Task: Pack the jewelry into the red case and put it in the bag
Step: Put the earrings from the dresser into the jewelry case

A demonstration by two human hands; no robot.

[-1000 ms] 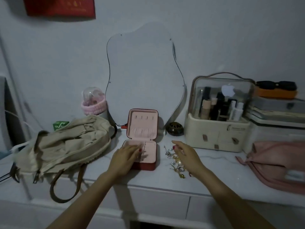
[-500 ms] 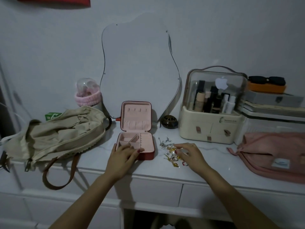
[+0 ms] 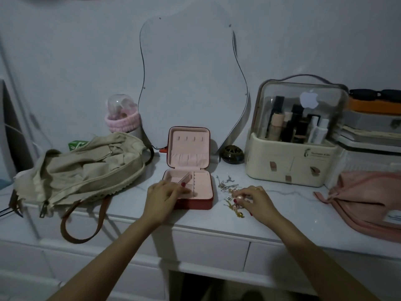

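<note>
The red case (image 3: 202, 192) stands open on the white dresser top, its pink lid upright against the mirror. My left hand (image 3: 165, 197) rests on the case's front left corner, fingers reaching into the pink tray. Right of the case lies a small pile of jewelry (image 3: 230, 190) in silver and gold. My right hand (image 3: 257, 202) sits over the pile's near side, fingertips pinched on a small piece that is too tiny to name. A beige bag (image 3: 86, 170) with brown straps lies slumped at the left, its zip open.
A curvy mirror (image 3: 191, 79) leans on the wall behind the case. A clear-lidded cosmetics box (image 3: 293, 153) stands at the right, a pink pouch (image 3: 368, 200) beyond it. A small dark pot (image 3: 231, 157) and a pink-banded jar (image 3: 122, 118) sit at the back.
My right hand has slid from the pile's far side to its near side and closed its fingertips there. My left hand has stayed on the case. The view has shifted down.
</note>
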